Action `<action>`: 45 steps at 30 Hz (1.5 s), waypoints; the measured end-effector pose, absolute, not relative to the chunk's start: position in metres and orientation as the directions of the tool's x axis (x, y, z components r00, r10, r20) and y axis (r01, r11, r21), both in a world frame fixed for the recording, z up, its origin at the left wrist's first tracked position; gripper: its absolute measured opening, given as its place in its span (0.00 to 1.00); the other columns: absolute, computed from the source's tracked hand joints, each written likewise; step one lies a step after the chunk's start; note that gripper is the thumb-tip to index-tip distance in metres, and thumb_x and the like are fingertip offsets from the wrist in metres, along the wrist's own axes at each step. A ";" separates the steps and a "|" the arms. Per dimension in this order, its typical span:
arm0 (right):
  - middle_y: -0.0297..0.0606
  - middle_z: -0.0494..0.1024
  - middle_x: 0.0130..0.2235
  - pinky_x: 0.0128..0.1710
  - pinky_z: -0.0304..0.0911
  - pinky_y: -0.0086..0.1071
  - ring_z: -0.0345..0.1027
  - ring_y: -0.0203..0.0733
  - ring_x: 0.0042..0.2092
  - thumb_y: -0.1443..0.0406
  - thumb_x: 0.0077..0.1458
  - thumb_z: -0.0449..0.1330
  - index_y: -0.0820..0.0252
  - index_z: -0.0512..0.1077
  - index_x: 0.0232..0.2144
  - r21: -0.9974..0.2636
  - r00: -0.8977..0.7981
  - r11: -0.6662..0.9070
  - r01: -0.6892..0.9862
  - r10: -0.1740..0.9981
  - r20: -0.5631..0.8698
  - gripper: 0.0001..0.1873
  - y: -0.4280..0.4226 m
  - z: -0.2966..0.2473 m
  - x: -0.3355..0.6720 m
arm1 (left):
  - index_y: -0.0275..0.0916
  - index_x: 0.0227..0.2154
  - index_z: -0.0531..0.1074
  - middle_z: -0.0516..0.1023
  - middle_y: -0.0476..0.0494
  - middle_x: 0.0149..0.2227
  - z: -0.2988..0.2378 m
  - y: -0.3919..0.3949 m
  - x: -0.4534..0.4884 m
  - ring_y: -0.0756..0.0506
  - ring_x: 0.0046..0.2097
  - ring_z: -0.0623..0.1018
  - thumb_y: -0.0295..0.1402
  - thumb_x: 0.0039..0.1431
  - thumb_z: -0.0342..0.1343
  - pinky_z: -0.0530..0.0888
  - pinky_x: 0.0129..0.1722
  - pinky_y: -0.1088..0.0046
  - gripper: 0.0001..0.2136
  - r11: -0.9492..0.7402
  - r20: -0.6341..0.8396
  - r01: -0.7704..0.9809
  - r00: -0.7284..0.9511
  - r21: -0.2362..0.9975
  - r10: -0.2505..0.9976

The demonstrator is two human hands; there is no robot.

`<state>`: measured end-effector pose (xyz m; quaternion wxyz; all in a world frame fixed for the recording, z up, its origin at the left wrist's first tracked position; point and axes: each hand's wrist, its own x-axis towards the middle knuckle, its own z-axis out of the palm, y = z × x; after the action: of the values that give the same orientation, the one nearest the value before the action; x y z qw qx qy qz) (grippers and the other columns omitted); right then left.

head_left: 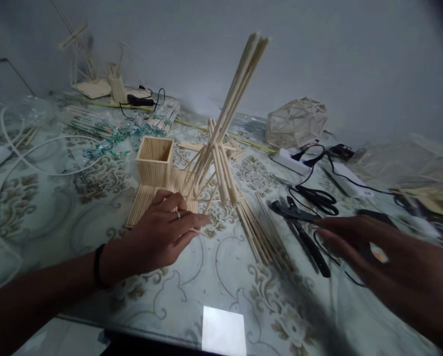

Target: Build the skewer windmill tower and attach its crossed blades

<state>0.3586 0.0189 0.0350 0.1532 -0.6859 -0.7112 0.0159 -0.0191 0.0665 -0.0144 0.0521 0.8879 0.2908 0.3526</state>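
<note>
The box [154,170] stands open-topped on the stick base [141,205], which rests on the patterned desk [184,301]. The left hand [165,227] is just in front of the box and a little to its right, over the base's near edge, with its fingers bent and a thin stick [195,230] pinched at the tips. Just right of the box, a frame [226,116] of bundled sticks leans up and to the right, well above it. The right hand [388,267] is well to the right of the box and nearer the front; its fingers reach a handle of the pliers [295,211], but blur means I cannot tell whether they grip it. Loose sticks [256,235] lie right of the box, short of the pliers. Farther right are the scissors [319,199], with a power strip [291,162] behind them. Wrapped sticks [89,121] lie behind the box to the left.
</note>
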 end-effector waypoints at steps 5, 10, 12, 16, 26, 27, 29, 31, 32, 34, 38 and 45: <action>0.37 0.82 0.35 0.31 0.68 0.32 0.75 0.40 0.32 0.52 0.65 0.58 0.54 0.78 0.41 -0.582 -0.267 0.264 0.770 0.960 0.083 0.15 0.037 0.032 0.260 | 0.40 0.46 0.76 0.74 0.51 0.30 -0.014 0.070 -0.019 0.45 0.39 0.73 0.25 0.62 0.63 0.66 0.46 0.64 0.10 -0.823 0.602 0.499 0.580 0.269 0.549; 0.38 0.81 0.37 0.36 0.69 0.32 0.74 0.39 0.35 0.57 0.66 0.59 0.57 0.76 0.44 -0.826 -0.314 0.223 0.517 0.947 0.059 0.12 0.060 0.007 0.230 | 0.41 0.46 0.76 0.74 0.51 0.30 -0.013 0.071 -0.018 0.46 0.38 0.73 0.25 0.62 0.63 0.67 0.46 0.64 0.10 -0.817 0.589 0.517 0.587 0.256 0.556; 0.39 0.81 0.40 0.40 0.70 0.33 0.74 0.40 0.39 0.57 0.64 0.61 0.57 0.76 0.47 -0.903 -0.343 0.192 0.384 0.938 0.053 0.13 0.067 0.000 0.224 | 0.40 0.46 0.75 0.74 0.51 0.30 -0.014 0.071 -0.018 0.45 0.38 0.73 0.25 0.62 0.63 0.67 0.46 0.64 0.11 -0.815 0.585 0.529 0.592 0.237 0.554; 0.39 0.80 0.41 0.40 0.70 0.33 0.72 0.38 0.38 0.59 0.61 0.64 0.58 0.75 0.46 -0.974 -0.394 0.114 0.197 0.919 0.028 0.14 0.075 -0.005 0.216 | 0.40 0.46 0.75 0.74 0.50 0.29 -0.015 0.073 -0.019 0.44 0.39 0.74 0.26 0.63 0.62 0.68 0.45 0.63 0.10 -0.818 0.597 0.541 0.596 0.195 0.536; 0.36 0.78 0.37 0.41 0.66 0.34 0.71 0.38 0.38 0.56 0.60 0.65 0.57 0.75 0.40 -0.991 -0.343 0.071 0.112 0.939 0.029 0.11 0.074 -0.019 0.206 | 0.41 0.45 0.71 0.78 0.49 0.30 -0.012 0.071 -0.020 0.43 0.39 0.74 0.21 0.64 0.57 0.70 0.46 0.59 0.11 -0.816 0.562 0.564 0.636 0.129 0.529; 0.36 0.78 0.37 0.42 0.66 0.34 0.71 0.38 0.38 0.56 0.61 0.65 0.57 0.76 0.39 -0.991 -0.349 0.072 0.116 0.937 0.028 0.11 0.074 -0.020 0.205 | 0.42 0.46 0.71 0.78 0.49 0.30 -0.012 0.071 -0.020 0.43 0.39 0.74 0.22 0.64 0.57 0.70 0.46 0.58 0.11 -0.812 0.560 0.568 0.633 0.131 0.534; 0.36 0.79 0.36 0.42 0.66 0.34 0.71 0.38 0.38 0.56 0.61 0.65 0.57 0.77 0.39 -0.989 -0.373 0.073 0.127 0.928 0.021 0.10 0.075 -0.022 0.205 | 0.42 0.46 0.71 0.79 0.49 0.31 -0.012 0.070 -0.019 0.42 0.40 0.75 0.21 0.64 0.57 0.70 0.47 0.58 0.12 -0.807 0.545 0.575 0.639 0.130 0.543; 0.36 0.79 0.37 0.41 0.67 0.35 0.72 0.39 0.39 0.56 0.62 0.64 0.57 0.77 0.39 -0.989 -0.399 0.066 0.133 0.917 0.007 0.11 0.075 -0.023 0.205 | 0.42 0.47 0.71 0.80 0.49 0.32 -0.013 0.070 -0.019 0.42 0.41 0.75 0.20 0.64 0.57 0.70 0.49 0.57 0.13 -0.804 0.530 0.580 0.644 0.132 0.551; 0.37 0.79 0.37 0.42 0.67 0.35 0.72 0.40 0.40 0.56 0.62 0.64 0.56 0.77 0.40 -0.990 -0.406 0.062 0.129 0.914 0.004 0.11 0.075 -0.024 0.205 | 0.42 0.47 0.71 0.80 0.49 0.32 -0.013 0.070 -0.019 0.42 0.41 0.75 0.20 0.64 0.57 0.70 0.48 0.57 0.12 -0.804 0.530 0.579 0.644 0.133 0.551; 0.37 0.79 0.37 0.43 0.68 0.35 0.72 0.40 0.40 0.55 0.61 0.64 0.56 0.77 0.40 -0.992 -0.405 0.055 0.114 0.914 0.004 0.12 0.075 -0.026 0.204 | 0.42 0.46 0.71 0.80 0.49 0.32 -0.012 0.070 -0.020 0.42 0.40 0.75 0.21 0.64 0.57 0.70 0.48 0.58 0.11 -0.800 0.527 0.584 0.641 0.136 0.558; 0.36 0.78 0.36 0.42 0.67 0.35 0.71 0.39 0.39 0.54 0.62 0.64 0.55 0.78 0.40 -0.995 -0.408 0.057 0.087 0.913 0.017 0.12 0.076 -0.029 0.204 | 0.42 0.46 0.71 0.80 0.48 0.32 -0.011 0.070 -0.020 0.42 0.40 0.76 0.21 0.65 0.55 0.70 0.49 0.57 0.11 -0.798 0.509 0.589 0.652 0.127 0.562; 0.36 0.78 0.36 0.42 0.67 0.36 0.71 0.39 0.39 0.55 0.63 0.63 0.56 0.77 0.40 -0.992 -0.419 0.071 0.106 0.908 0.020 0.11 0.077 -0.033 0.205 | 0.41 0.46 0.72 0.80 0.48 0.30 -0.014 0.073 -0.019 0.41 0.40 0.76 0.21 0.63 0.57 0.69 0.48 0.57 0.12 -0.813 0.530 0.565 0.649 0.144 0.545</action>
<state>0.2050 0.0773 -0.0333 0.3627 -0.3989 -0.6356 0.5525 -0.0189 0.0725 -0.0142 -0.0169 0.9080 0.3057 0.2861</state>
